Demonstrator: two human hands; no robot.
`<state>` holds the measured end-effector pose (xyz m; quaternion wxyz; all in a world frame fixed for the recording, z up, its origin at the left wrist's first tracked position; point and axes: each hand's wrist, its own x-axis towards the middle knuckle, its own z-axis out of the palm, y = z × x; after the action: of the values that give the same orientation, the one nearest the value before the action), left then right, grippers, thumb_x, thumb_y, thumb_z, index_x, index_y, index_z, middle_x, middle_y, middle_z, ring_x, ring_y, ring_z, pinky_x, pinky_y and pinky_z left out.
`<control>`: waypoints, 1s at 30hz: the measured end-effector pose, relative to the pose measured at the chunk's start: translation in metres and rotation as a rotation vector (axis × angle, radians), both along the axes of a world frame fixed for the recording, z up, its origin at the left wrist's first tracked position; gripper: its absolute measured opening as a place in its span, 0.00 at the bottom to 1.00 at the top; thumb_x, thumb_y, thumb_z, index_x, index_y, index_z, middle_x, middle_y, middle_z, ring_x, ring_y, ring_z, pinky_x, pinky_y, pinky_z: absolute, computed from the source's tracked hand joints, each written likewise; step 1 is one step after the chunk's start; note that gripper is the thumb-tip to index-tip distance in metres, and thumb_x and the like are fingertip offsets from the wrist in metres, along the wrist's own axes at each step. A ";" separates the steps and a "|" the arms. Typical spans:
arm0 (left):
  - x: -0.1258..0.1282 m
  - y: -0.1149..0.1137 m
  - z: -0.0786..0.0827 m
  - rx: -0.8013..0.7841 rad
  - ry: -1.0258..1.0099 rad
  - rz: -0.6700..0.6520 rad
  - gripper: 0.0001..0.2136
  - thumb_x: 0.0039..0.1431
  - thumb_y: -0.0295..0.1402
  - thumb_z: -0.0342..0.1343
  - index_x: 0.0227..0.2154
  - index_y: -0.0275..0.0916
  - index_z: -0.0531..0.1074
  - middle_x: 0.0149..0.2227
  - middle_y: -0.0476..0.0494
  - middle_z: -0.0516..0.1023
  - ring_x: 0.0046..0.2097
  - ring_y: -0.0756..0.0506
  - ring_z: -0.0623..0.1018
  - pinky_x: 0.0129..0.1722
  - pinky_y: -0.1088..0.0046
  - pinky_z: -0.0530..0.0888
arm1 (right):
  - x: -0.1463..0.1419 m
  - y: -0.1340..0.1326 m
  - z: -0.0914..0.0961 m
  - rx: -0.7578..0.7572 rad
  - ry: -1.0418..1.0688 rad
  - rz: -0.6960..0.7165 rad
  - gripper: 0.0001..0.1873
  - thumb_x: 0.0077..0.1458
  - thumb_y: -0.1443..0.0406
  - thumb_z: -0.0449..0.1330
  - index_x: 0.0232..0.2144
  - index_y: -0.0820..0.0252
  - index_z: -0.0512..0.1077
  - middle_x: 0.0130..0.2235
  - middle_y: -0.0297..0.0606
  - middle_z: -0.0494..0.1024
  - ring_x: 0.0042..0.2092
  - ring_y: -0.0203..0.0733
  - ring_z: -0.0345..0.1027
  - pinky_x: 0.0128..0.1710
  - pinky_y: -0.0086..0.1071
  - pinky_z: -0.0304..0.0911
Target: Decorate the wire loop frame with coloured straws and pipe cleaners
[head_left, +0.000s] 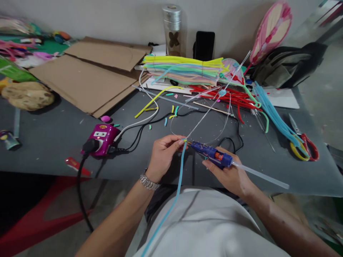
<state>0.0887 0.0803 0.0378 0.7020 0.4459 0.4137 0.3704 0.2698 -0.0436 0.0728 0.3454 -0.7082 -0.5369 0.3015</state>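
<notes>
Between the thumb and fingers of my left hand [166, 151] is pinched the top end of a light blue pipe cleaner [180, 178], together with the lower end of a thin wire frame [205, 116]. The pipe cleaner trails down over my lap. The frame slants up to the right, with a small blue piece [222, 92] partway along it and thin wire loops beside it. My right hand [227, 171] is wrapped round a blue glue gun [211, 152], whose nozzle points left at the pinched joint. A clear glue stick [261, 175] sticks out of the gun's back.
A purple power adapter [103, 137] with black plugs and cords sits left. Cardboard sheets [91, 78] lie behind it. Bundled pipe cleaners [184, 67], a bottle [172, 32] and a phone [204, 45] are at the back. Scissors [305, 142] and blue pipe cleaners [277, 114] lie right.
</notes>
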 end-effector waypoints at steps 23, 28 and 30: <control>0.000 -0.001 -0.002 0.026 -0.022 0.004 0.09 0.51 0.36 0.70 0.33 0.37 0.84 0.29 0.45 0.83 0.31 0.49 0.79 0.36 0.73 0.75 | 0.001 -0.006 -0.002 0.040 -0.079 0.062 0.17 0.63 0.53 0.62 0.28 0.56 0.65 0.29 0.30 0.67 0.30 0.34 0.60 0.32 0.31 0.56; 0.000 -0.001 -0.003 0.022 -0.019 0.012 0.09 0.51 0.36 0.70 0.34 0.37 0.84 0.29 0.45 0.83 0.31 0.49 0.79 0.36 0.73 0.75 | 0.001 -0.006 -0.003 0.054 -0.081 0.069 0.17 0.63 0.54 0.61 0.28 0.56 0.65 0.29 0.30 0.66 0.30 0.34 0.60 0.32 0.31 0.56; 0.000 0.000 -0.004 0.024 -0.015 0.011 0.09 0.51 0.36 0.70 0.33 0.37 0.84 0.29 0.45 0.83 0.31 0.48 0.79 0.36 0.73 0.76 | 0.001 -0.005 -0.004 0.061 -0.079 0.066 0.17 0.63 0.54 0.61 0.28 0.56 0.65 0.29 0.30 0.66 0.30 0.35 0.60 0.32 0.31 0.57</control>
<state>0.0886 0.0799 0.0339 0.6978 0.4491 0.4064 0.3825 0.2705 -0.0489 0.0689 0.3351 -0.6906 -0.5820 0.2682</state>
